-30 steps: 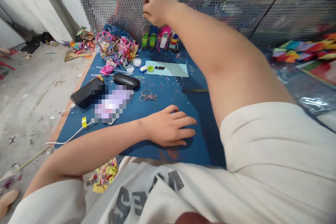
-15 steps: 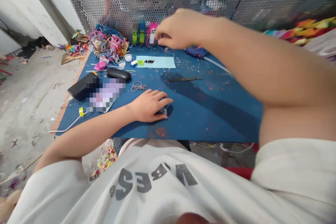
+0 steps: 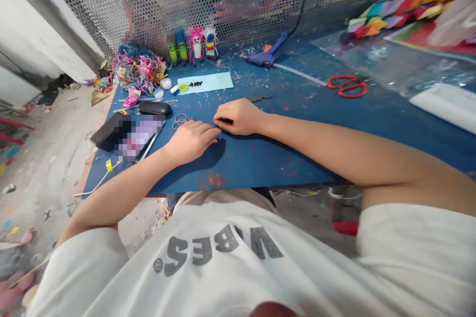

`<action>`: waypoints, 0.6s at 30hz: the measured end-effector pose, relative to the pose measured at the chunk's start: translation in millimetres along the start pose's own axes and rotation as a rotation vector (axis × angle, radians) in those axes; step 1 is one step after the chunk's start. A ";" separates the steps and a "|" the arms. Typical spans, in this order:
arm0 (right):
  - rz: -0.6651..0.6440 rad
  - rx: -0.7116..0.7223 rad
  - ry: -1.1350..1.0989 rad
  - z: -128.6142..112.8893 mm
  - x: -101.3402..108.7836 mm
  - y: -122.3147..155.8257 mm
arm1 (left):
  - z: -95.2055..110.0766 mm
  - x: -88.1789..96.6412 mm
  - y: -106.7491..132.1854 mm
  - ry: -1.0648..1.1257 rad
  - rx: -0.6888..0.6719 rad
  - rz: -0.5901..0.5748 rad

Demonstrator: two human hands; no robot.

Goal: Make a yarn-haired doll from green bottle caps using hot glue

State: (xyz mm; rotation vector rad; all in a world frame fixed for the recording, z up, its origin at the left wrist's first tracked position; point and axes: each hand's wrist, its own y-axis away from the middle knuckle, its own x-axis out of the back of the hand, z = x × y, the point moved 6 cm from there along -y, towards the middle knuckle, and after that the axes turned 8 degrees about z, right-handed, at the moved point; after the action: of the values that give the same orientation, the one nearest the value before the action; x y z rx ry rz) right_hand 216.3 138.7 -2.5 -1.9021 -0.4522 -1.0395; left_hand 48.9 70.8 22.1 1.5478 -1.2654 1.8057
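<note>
Both hands rest close together on the blue tabletop (image 3: 282,158). My right hand (image 3: 240,116) lies knuckles up, its fingers pinched on a small dark object (image 3: 226,121) at its left edge. My left hand (image 3: 191,139) sits just left of it, fingers curled together with their tips almost touching the right hand; what they cover is hidden. A loop of tan string (image 3: 181,120) lies just beyond the left hand. A thin dark metal strip (image 3: 260,98) lies behind the right hand.
At the back stand several small yarn-haired dolls (image 3: 190,47) against a perforated metal screen (image 3: 111,5), beside a yarn tangle (image 3: 139,65) and a pale blue card (image 3: 210,81). A black case (image 3: 154,108), a phone (image 3: 136,136), a glue gun (image 3: 266,54) and red scissors (image 3: 347,85) lie around.
My right hand came down from the screen near the dolls to the tabletop beside my left hand. My left hand curled its fingers. The view swung right, showing glue gun and scissors.
</note>
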 end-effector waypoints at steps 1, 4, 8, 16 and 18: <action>-0.016 0.002 0.001 0.4 0.0 0.4 | -6.0 3.6 0.0 -0.049 0.025 0.034; -0.009 -0.054 0.008 5.4 2.2 6.5 | -27.6 13.7 0.8 -0.174 0.142 0.112; -0.021 -0.087 -0.001 4.9 -1.0 0.8 | -16.7 10.5 1.6 -0.163 -0.012 0.023; -0.428 -0.016 0.131 -37.2 -58.3 -86.7 | 57.6 -4.5 3.5 -0.087 -0.336 -0.008; -0.549 0.071 0.091 -42.6 -68.2 -109.8 | 55.1 -6.9 5.0 -0.065 -0.312 -0.026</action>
State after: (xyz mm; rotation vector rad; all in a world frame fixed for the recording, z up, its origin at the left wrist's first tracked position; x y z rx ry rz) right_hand 84.2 167.9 11.5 -1.6939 -0.9802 -1.4307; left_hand 75.9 23.3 11.3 1.4484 -1.4703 1.4683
